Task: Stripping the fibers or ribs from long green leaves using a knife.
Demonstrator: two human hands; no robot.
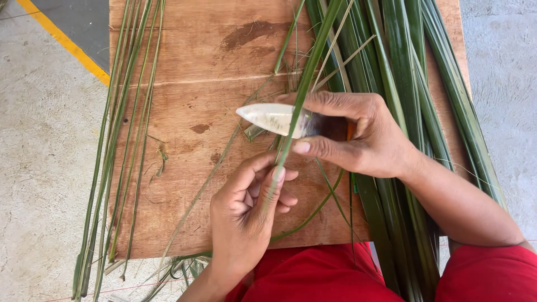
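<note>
My right hand [366, 134] grips a knife [274, 118] with a broad pale blade that points left, its edge pressed against a long green palm leaf strip [305, 84]. The thumb of that hand presses the strip against the blade. My left hand [246, 215] pinches the lower end of the same strip between thumb and forefinger, just below the knife. The strip runs up and to the right across the wooden board [190, 56].
A bundle of wide green palm leaves [414, 72] lies along the board's right side, under my right arm. Thin stripped leaf ribs [120, 140] lie along the board's left edge. Concrete floor [39, 145] with a yellow line [61, 39] surrounds the board.
</note>
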